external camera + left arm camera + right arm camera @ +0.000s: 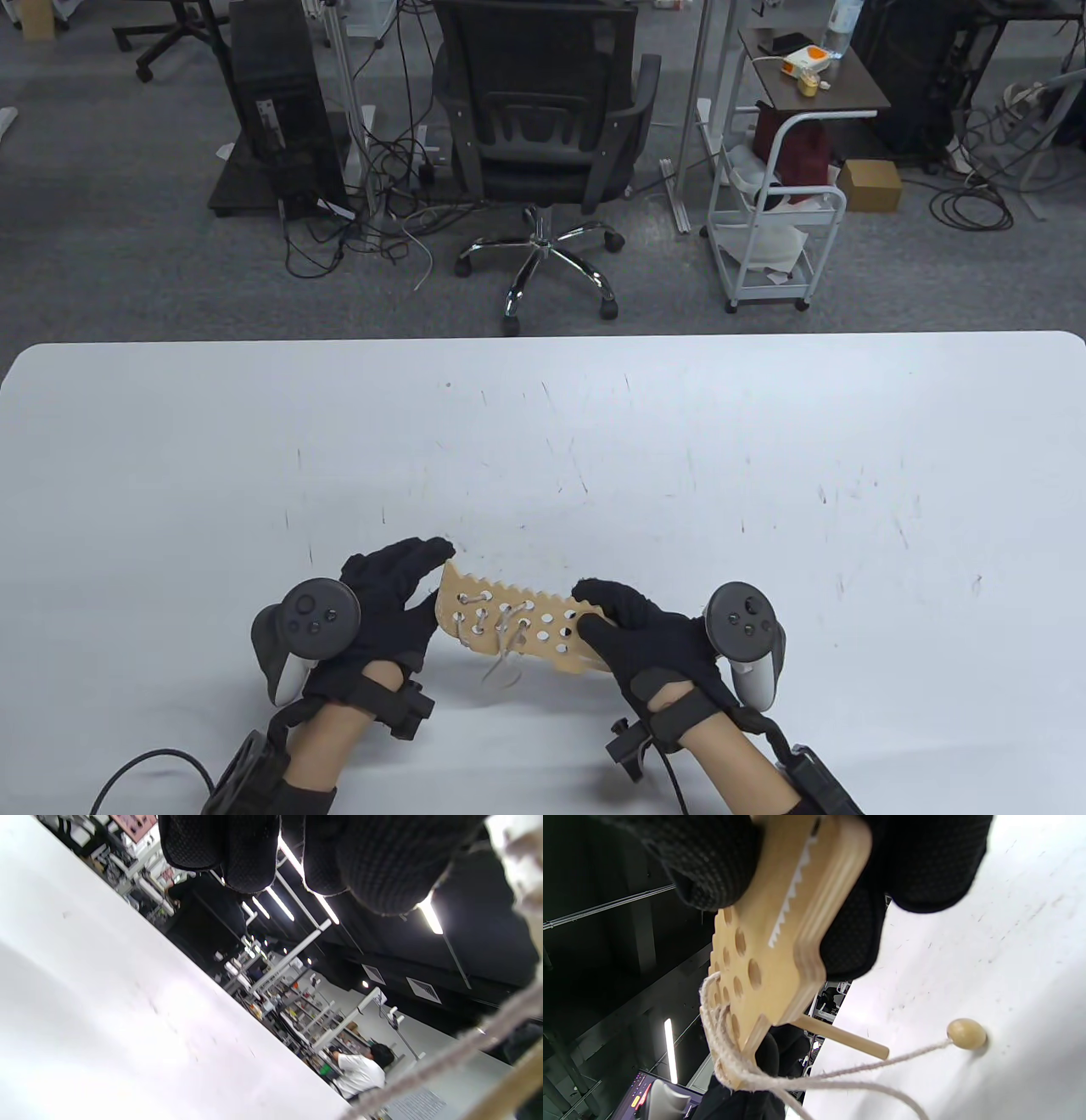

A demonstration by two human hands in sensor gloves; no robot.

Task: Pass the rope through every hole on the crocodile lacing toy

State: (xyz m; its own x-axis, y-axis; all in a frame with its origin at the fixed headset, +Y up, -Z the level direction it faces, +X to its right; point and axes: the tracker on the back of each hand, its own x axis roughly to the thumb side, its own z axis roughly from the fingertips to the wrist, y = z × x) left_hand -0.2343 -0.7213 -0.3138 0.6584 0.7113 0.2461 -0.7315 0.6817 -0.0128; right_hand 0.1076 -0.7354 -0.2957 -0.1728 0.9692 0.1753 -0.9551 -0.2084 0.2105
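Note:
The wooden crocodile lacing board (519, 624) is held just above the white table (679, 441), near its front edge. My left hand (424, 579) holds its left end and my right hand (596, 608) grips its right end. A pale rope (501, 635) is laced through several holes on the left part and a loop hangs below. In the right wrist view my fingers (712, 861) clamp the board (780, 942). The rope (734, 1056) trails to a wooden needle stick (840, 1035) and a wooden bead (966, 1033) on the table. In the left wrist view the rope (466, 1043) crosses the lower right.
Beyond the table's far edge stand a black office chair (543, 110), a white trolley (776, 229) and cables on the floor. The table stretches out white on both sides of the hands.

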